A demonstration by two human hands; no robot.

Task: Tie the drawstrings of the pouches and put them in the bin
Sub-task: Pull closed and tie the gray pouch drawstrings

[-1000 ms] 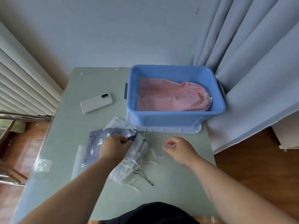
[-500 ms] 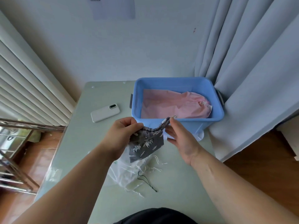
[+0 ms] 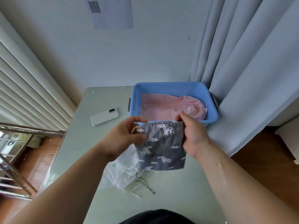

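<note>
A grey pouch (image 3: pixel 161 147) printed with white unicorns and clouds hangs flat in the air above the table, in front of the blue bin (image 3: pixel 212 109). My left hand (image 3: pixel 126 136) pinches its top left corner, where a pale drawstring loop shows. My right hand (image 3: pixel 192 135) pinches the top right corner. A pink pouch (image 3: pixel 169 107) lies inside the bin. Translucent white pouches (image 3: pixel 121 173) with loose white strings lie on the table under the grey one, and a thin black cord (image 3: pixel 144 183) lies beside them.
A white phone (image 3: pixel 104 117) lies on the pale green table (image 3: pixel 178 191) left of the bin. Grey curtains (image 3: pixel 242 62) hang just right of the bin. A radiator (image 3: pixel 24 88) and a metal rack (image 3: pixel 14 159) stand at the left.
Both hands lifted the grey pouch off the pile on the table and spread it flat between them. The view tilted upward.
</note>
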